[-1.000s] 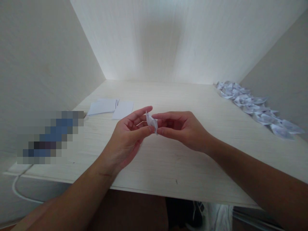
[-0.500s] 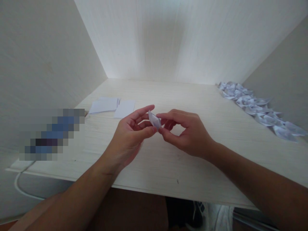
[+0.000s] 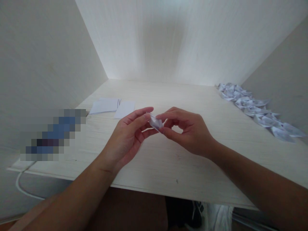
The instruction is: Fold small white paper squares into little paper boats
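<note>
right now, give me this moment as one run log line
left hand: holds small folded white paper | right hand: pinches its right side | desk left: flat white paper sheets | desk right: pointed folded white papers

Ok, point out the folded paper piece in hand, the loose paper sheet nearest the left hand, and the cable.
Folded white paper piece (image 3: 155, 122): head view, middle of its visible body.
Loose white paper sheet (image 3: 124, 109): head view, middle of its face.
White cable (image 3: 18, 185): head view, its bend below the table edge.
</note>
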Available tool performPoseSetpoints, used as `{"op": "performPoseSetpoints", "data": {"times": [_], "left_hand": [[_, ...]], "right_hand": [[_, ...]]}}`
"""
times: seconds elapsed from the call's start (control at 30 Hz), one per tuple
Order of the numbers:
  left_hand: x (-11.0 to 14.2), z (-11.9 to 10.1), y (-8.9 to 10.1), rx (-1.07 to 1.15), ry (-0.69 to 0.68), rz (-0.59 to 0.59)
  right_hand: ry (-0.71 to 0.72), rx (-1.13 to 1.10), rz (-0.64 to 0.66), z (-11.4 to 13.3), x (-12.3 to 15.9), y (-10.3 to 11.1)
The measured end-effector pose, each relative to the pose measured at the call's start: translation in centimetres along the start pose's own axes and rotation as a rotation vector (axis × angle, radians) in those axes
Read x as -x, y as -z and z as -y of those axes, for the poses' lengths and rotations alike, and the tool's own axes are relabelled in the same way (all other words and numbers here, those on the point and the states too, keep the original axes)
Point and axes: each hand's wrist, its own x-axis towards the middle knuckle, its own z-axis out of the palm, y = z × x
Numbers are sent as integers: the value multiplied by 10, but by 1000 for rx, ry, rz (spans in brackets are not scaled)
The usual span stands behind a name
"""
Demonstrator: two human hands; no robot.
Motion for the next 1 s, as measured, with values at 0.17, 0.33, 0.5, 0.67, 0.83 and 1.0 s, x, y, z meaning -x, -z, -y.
{"op": "performPoseSetpoints", "data": {"times": [0.17,0.33,0.5,0.67,0.83,1.0], "left_hand": [[-1,0,2,26,17,-5],[-2,-1,2,62,32,-19],[-2,-1,3,60,40,-27],[-2,-1,3,75,24,-31],[-2,-1,3,96,27,-13],[-1,-1,6,111,37,43]], "right_hand": [[95,126,41,2,-1,2],[110,102,52,1,-2,4],[94,126,37,3,-1,4],[67,119,47,3,-1,3],[-34,7,-21,1,-1,-1],[-241,-300,-66,-2,-4,-2]]}}
